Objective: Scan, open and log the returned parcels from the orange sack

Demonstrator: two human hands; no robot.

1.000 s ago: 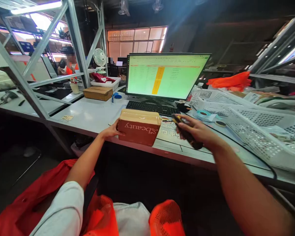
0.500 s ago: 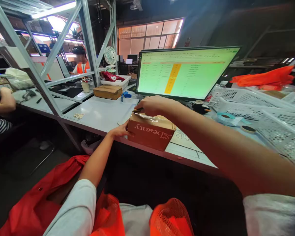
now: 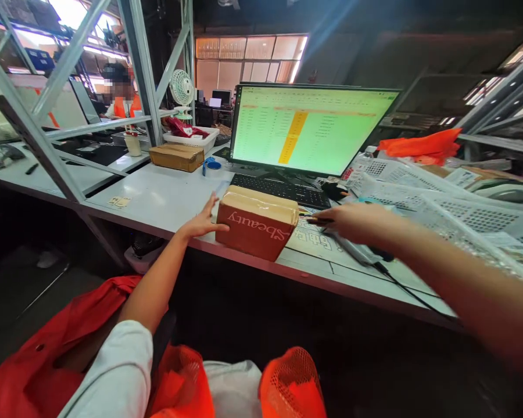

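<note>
A brown cardboard box with "Sbeauty" lettering upside down on its front face sits at the desk's front edge, clear tape over its top. My left hand is at the box's left end with fingers spread; its thumb lies against the front face. To the right of the box, my right hand is closed round a slim dark tool with a yellowish part, which looks like a box cutter. This hand is blurred and hangs above a grey device with a black cable.
Behind the box stand a black keyboard and a monitor. White perforated baskets crowd the right side. A flat carton and blue tape roll lie at the back left. A person in an orange vest sits beyond the metal rack.
My right hand has left the box top and moved right with the box cutter. My left fingers have spread from their hold on the box. The view has shifted a little to the right.
</note>
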